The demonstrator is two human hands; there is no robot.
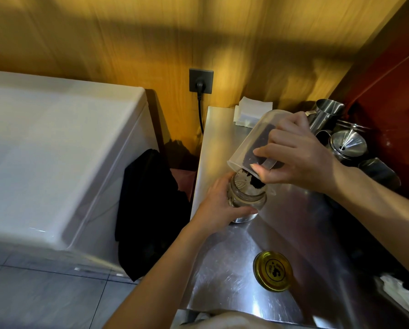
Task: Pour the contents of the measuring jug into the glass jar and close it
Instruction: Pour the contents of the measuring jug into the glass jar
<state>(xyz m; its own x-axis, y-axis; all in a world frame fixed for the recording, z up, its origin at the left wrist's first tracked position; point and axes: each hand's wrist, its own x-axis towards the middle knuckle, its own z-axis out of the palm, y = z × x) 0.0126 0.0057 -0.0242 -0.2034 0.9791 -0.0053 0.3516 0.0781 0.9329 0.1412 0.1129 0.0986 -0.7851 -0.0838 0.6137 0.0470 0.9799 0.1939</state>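
Note:
A clear plastic measuring jug [253,136] is tipped steeply, mouth down, over an open glass jar [246,198] on the steel table. My right hand [296,155] grips the jug by its handle. Dark grounds slide along the jug's lower wall and drop into the jar's mouth. My left hand [217,205] wraps around the jar's left side and holds it upright. The jar's gold lid [272,271] lies flat on the table, nearer to me and apart from the jar.
The steel table [234,269] has its left edge just beside the jar. Steel pitchers and a funnel [348,141] crowd the back right. White napkins [252,111] sit at the back. A white chest appliance [56,150] and a black cloth [149,210] stand left.

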